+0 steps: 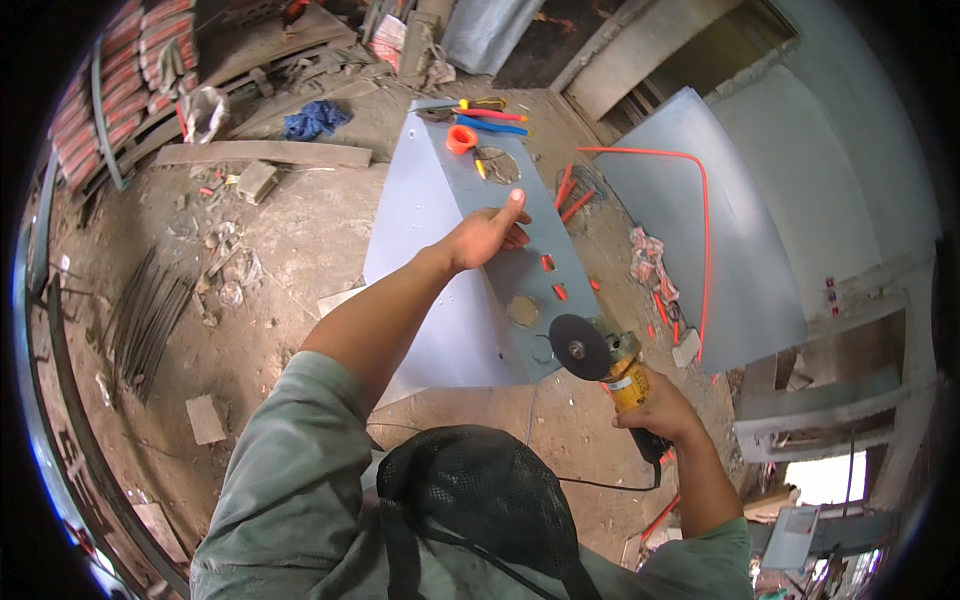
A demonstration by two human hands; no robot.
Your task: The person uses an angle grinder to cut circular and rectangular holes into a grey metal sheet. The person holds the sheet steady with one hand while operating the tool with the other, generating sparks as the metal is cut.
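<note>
Angle grinder (628,374), wrapped by the right hand (664,406), is held with its disc (566,352) beside the metal box's (412,205) near end, seemingly being positioned. Next move calls for keeping clear of the left hand (484,237), loosely curled, thumb out, over the box; pliers (492,127) lie beyond.

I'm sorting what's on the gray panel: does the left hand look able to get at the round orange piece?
Probably yes: the left hand looks empty, and the round orange piece sits ahead of it on the gray panel, top uncovered, nothing tall between.
</note>
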